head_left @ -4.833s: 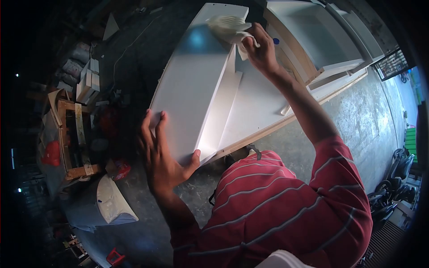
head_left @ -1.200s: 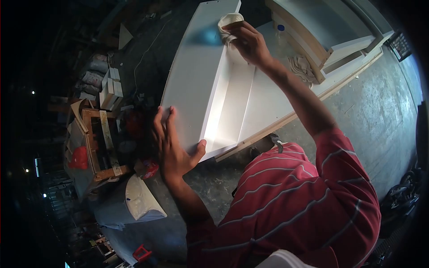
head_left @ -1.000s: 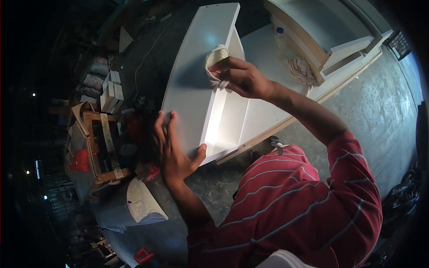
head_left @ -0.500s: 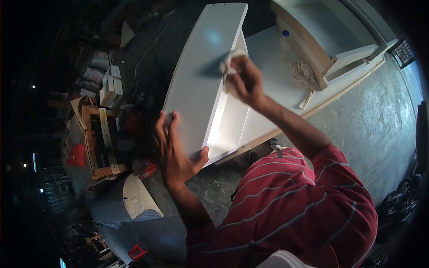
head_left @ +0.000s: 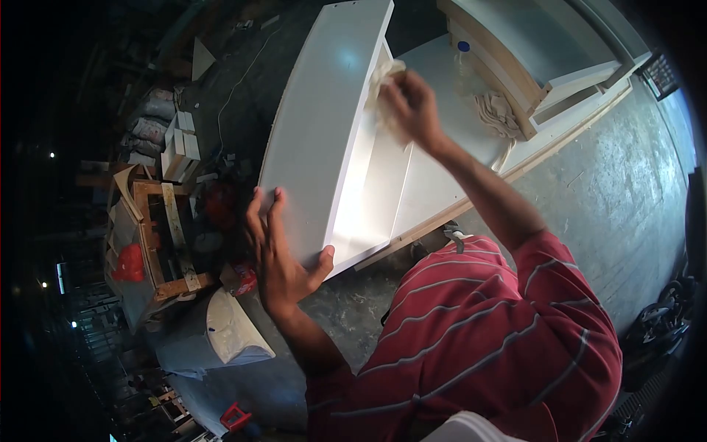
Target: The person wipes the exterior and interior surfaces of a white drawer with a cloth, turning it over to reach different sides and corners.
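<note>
A white cloth (head_left: 386, 76) is bunched in my right hand (head_left: 417, 110), whose fingers are closed round it. It hangs beside the upper right edge of a white furniture piece (head_left: 317, 125) with a long smooth face and a hollow side; motion blurs its lower part. At the near lower end of that face lies my left hand (head_left: 283, 258), open, with fingers spread. Two fingertips reach the left edge, and the thumb touches the lower right corner. The piece stands tilted on a wide white board (head_left: 434, 173) with a wooden edge.
On the board's right stands a larger white-and-wood piece (head_left: 501, 62), with a capped clear bottle (head_left: 465, 66) and a folded cloth (head_left: 497, 114) beside it. Left on the floor are a wooden frame (head_left: 174, 221), a curved white piece (head_left: 228, 328) and a red stool (head_left: 235, 418).
My right hand has moved the cloth up and off the long face to its right edge. My left hand stays on the lower end, while the whole view has shifted slightly.
</note>
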{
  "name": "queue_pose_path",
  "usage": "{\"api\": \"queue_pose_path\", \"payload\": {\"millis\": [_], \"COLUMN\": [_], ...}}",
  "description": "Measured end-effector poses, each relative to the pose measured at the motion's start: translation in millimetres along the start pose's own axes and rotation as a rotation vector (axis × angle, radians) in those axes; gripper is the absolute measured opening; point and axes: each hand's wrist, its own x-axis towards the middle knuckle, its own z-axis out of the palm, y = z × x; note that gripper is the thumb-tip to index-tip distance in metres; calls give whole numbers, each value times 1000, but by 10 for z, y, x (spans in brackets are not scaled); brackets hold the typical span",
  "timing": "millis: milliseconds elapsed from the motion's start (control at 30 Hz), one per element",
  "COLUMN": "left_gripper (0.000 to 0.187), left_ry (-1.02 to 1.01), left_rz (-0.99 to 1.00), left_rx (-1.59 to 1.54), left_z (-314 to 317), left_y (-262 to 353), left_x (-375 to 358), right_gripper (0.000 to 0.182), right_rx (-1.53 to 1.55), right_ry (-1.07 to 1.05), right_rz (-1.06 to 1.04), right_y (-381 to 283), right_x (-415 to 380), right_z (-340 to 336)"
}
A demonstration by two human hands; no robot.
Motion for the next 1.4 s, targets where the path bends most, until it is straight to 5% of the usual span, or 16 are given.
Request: {"api": "queue_pose_path", "payload": {"millis": [100,200,267,433,567,667,733,933,1067,1133,1167,1200,1267,1400], "left_gripper": [95,96,95,91,91,91,91,92,91,92,92,92,92,98], "left_ry": [23,19,33,16,15,20,25,32,39,43,48,55,56,64], "left_rz": [29,15,22,0,-4,5,8,-5,-19,-22,-19,-20,-29,-54], "left_rx": [5,-22,-52,18,21,19,18,32,29,35,44,43,28,13], "left_z": [17,33,35,-1,19,7,15,16,44,58,56,52,56,91], "left_y": [28,27,19,57,57,68,54,69,56,55,50,48,57,22], "left_x": [29,-5,12,14,8,17,27,12,-1,-7,-1,5,4,-4], "right_gripper": [19,23,23,26,20,18,16,14,12,14,22,27,33,35], "right_rx": [-141,-167,-467,-506,-872,-635,-615,-935,-734,-716,-651,-428,199,83], "right_ry": [214,174,21,-244,-193,-241,-393,-349,-574,-496,-269,-215,-55,-113], "right_rz": [-201,-212,-419,-629,-703,-879,-689,-935,-771,-609,-469,-90,81,-119], "right_y": [-40,-226,-241,-337,-397,-442,-451,-403,-581,-614,-525,-585,-615,-470], "right_x": [342,334,307,-9,509,335,270,762,384,591,688,745,865,859], "right_z": [-119,-42,27,16,-201,-53,-119,-268,-193,-281,-320,-370,-346,-220]}}
